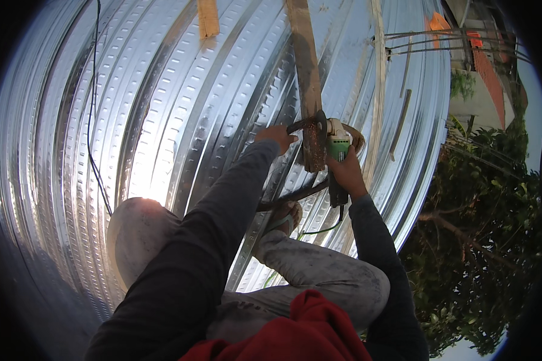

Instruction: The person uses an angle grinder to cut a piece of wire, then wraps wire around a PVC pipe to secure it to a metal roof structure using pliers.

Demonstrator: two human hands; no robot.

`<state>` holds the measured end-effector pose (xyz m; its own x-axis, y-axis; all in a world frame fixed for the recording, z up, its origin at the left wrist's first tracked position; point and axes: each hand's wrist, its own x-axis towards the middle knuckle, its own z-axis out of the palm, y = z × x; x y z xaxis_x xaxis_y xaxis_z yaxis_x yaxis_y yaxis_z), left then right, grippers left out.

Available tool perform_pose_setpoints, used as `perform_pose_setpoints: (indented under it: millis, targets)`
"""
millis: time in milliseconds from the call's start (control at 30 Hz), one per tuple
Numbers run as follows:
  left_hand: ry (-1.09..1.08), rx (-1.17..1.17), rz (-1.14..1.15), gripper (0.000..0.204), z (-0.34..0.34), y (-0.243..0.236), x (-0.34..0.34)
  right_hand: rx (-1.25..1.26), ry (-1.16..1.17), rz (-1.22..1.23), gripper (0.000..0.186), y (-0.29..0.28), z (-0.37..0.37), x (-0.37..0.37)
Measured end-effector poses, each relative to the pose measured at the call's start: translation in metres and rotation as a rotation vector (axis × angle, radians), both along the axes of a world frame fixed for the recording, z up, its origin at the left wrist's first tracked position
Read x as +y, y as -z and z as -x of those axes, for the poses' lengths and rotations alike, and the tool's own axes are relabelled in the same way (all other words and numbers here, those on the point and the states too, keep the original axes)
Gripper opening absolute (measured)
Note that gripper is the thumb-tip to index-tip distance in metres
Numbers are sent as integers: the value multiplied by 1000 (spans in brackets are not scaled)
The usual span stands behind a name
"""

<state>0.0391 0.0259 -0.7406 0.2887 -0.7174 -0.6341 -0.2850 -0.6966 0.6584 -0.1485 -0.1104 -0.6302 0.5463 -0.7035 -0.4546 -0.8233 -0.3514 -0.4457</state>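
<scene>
My right hand (348, 171) is wrapped round the body of a green and black angle grinder (338, 149), its dark disc (322, 124) facing left. My left hand (276, 137) is closed on a short dark bar (296, 126) that runs up to the disc. Orange sparks show below the disc, over the near end of a wooden plank (306, 66). Where the disc meets the bar is too small to tell. A dark curved bar (310, 191) lies below the plank's end, near my sandalled foot (288, 215).
I squat on ribbed, shiny metal decking (180, 114). A green cord (325, 230) trails from the grinder, and a black cable (92, 120) crosses at left. A wood strip (379, 78) and a short wood piece (208, 18) lie ahead. Past the right edge are trees (476, 240).
</scene>
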Motion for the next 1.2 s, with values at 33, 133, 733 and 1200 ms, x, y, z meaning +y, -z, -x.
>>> perform_pose_setpoints:
  millis: [33, 133, 733, 1200]
  targets:
    - [25, 23, -13, 62, -3, -6, 1, 2, -3, 3, 64, 1, 4, 1]
    - [-35, 95, -92, 79, -6, -4, -6, 0, -21, 10, 64, 3, 11, 2]
    - [-40, 166, 141, 48, -9, 13, -7, -15, -15, 32, 61, 0, -21, -5]
    - [-54, -68, 111, 50, 8, 10, -7, -45, -13, -17, 64, 5, -1, 3]
